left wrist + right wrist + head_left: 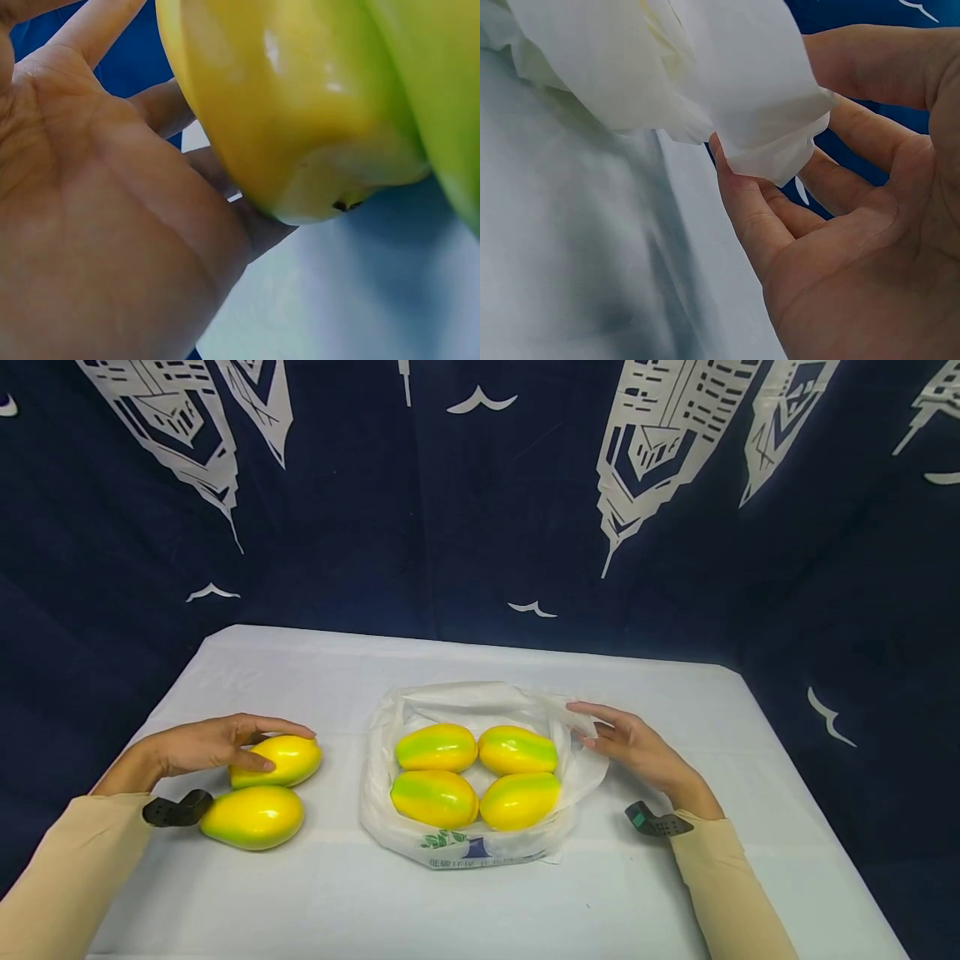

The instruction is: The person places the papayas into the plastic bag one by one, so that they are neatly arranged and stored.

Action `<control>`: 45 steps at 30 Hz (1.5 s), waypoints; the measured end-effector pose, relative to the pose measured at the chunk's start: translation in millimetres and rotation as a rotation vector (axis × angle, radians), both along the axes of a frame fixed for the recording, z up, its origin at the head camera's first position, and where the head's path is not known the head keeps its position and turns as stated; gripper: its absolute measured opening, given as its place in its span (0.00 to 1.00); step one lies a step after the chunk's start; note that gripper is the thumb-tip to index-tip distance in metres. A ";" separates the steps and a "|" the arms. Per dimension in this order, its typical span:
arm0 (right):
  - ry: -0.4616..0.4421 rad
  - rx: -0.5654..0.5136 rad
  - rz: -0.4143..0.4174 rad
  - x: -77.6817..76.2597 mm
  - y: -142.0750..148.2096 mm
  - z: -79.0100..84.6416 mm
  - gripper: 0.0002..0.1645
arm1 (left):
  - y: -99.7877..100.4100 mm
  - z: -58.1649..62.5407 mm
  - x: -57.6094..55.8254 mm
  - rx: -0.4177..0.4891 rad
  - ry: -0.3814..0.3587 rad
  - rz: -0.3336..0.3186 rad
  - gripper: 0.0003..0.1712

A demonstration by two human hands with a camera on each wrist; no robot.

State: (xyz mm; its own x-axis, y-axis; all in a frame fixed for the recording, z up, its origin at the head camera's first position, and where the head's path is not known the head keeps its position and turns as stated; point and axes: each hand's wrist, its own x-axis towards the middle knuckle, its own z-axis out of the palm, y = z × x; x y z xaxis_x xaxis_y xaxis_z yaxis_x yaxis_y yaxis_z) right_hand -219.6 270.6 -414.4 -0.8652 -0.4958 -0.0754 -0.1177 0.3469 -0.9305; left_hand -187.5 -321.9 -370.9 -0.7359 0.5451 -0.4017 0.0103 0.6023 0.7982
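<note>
My left hand (pixel 213 747) is over the farther of two yellow-green mangoes (pixel 296 760) at the left, its thumb on the near side and fingers across the top. In the left wrist view that mango (pixel 277 112) lies against the fingers, apart from the palm. The other mango (pixel 255 818) is right in front of it. A white plastic bag (pixel 382 831) stands mid-table, mouth wide, with several mangoes inside, among them a front-left mango (pixel 433 799). My right hand (pixel 633 747) holds the bag's right rim, its fingers curled around the thin plastic (pixel 765 112).
A white cloth covers the table (pixel 300 902). Behind it hangs a dark blue curtain (pixel 450 527) with white printed shapes. Each wrist wears a dark strap, the left strap (pixel 176 810) close beside the nearer loose mango.
</note>
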 end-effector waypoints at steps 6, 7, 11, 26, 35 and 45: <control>-0.006 0.002 -0.005 0.6 0.0 0.4 0.32 | 2.6 -0.1 -3.0 0.009 -0.004 -0.011 0.34; -0.004 0.002 -0.004 0.6 -0.1 0.6 0.32 | 2.9 0.0 -3.3 0.010 -0.006 -0.011 0.34; 0.005 0.014 -0.006 0.7 0.3 1.1 0.32 | 3.4 0.6 -3.9 0.007 -0.012 -0.006 0.34; 0.007 0.029 -0.014 -0.1 1.7 1.3 0.33 | 14.4 20.7 -10.9 0.001 0.142 0.023 0.33; 0.000 0.009 -0.014 0.1 0.6 2.1 0.33 | 32.8 34.4 -15.8 -0.014 0.222 0.012 0.33; 0.009 0.033 -0.021 0.1 0.2 4.7 0.33 | 65.2 56.4 -19.7 0.001 0.298 -0.028 0.31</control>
State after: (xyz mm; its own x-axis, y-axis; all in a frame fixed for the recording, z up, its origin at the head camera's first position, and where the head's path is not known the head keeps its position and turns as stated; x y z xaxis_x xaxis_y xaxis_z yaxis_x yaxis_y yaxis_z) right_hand -219.4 270.9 -409.7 -0.8762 -0.4745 -0.0838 -0.1178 0.3795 -0.9177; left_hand -207.2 -256.7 -314.5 -0.8061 0.5668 -0.1701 0.2603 0.5978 0.7582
